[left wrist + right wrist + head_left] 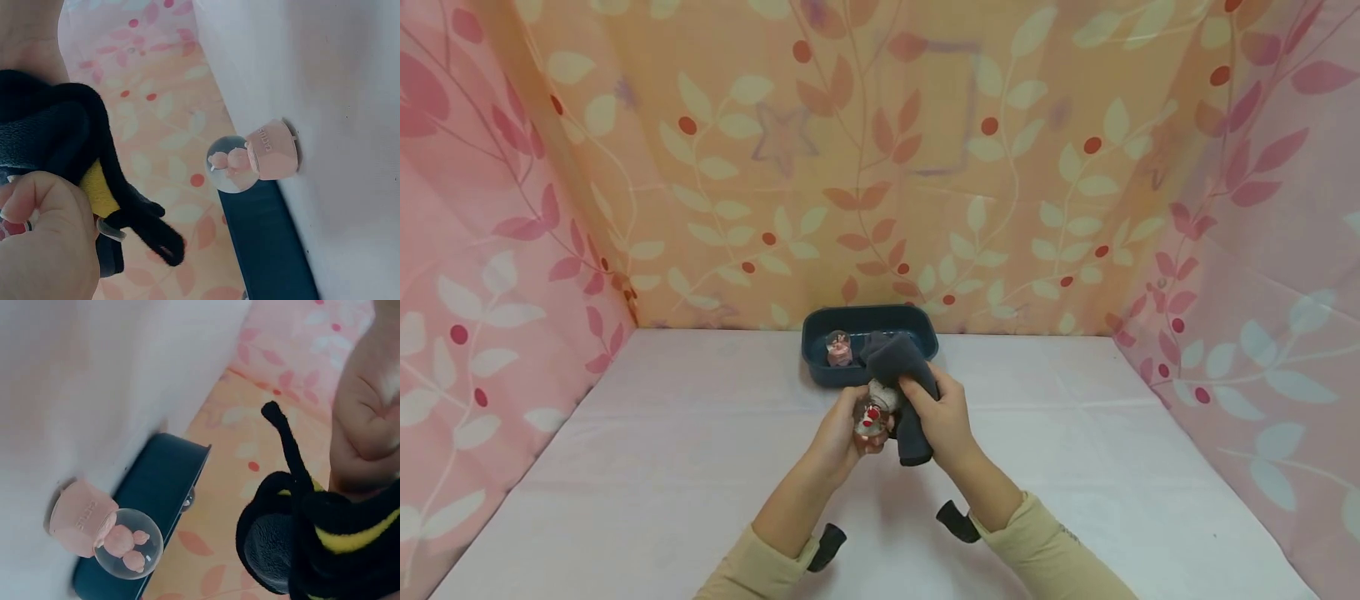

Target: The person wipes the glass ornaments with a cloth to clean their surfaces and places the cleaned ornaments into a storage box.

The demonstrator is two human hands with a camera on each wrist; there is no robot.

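My left hand (838, 433) grips a small snow globe (870, 417) with a red-and-white figure inside, its dome tilted toward me. A dark grey cloth (898, 358) with black edging is bunched in my right hand (946, 417), the thumb pressing on top. Folds of it meet the globe's far end. In the left wrist view, yellow fabric (100, 190) and a black loop (165, 247) show on the cloth. Below the hands, a pink snow globe (81, 515) with pink bear figures stands upright on the table; the hands hide it in the head view.
Behind the hands sits a dark blue bin (812, 367) near the back edge of the white table (700, 467). Another globe on a pink base (839, 350) is inside it. Floral curtains (865, 167) close off the back and both sides.
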